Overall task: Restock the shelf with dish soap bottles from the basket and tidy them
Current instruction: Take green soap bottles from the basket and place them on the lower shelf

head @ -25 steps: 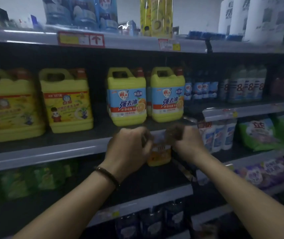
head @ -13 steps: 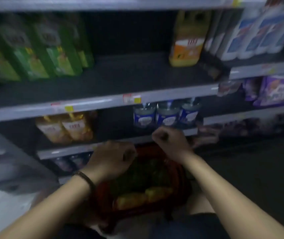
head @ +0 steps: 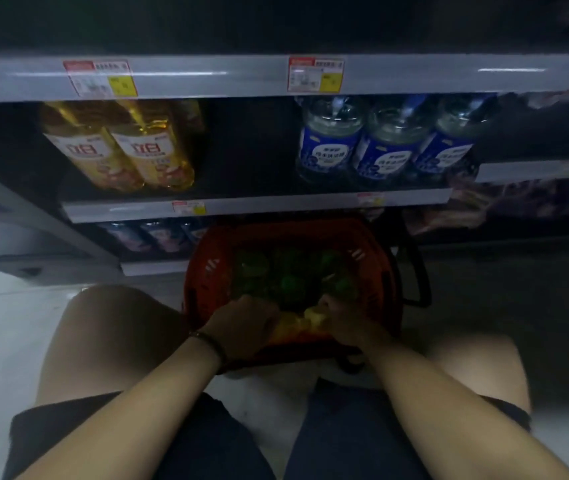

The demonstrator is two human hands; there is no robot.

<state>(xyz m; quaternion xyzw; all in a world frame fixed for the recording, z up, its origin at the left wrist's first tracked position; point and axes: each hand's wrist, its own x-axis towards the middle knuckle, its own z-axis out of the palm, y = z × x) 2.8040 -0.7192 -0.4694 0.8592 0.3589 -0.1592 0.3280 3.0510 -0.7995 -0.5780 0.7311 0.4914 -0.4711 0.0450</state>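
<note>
In the head view, a red basket [head: 203,271] is seen on the floor in front of the shelf [head: 276,204], between the knees of the crouching person. Both hands are down in its near end. The left hand [head: 245,323] and the right hand [head: 345,318] are each curled round the yellow bottles [head: 293,322] lying there. Whether one bottle or two is gripped cannot be told in the dim, blurred picture. The far part of the basket is filled with green bottles [head: 290,282]. On the shelf above, two amber bottles [head: 130,150] stand at the left and three blue-labelled bottles [head: 390,143] at the right, with a dark gap between them.

The step in hand is judged to be the lifting of the yellow bottles out of the basket. It would be done well if each bottle were gripped round the body rather than the cap. Each should then be raised straight up, clear of the rim and the green bottles, and turned upright. The gap just beside the amber bottles is probably where they should be set, with labels turned outward and fronts aligned with the shelf edge.
</note>
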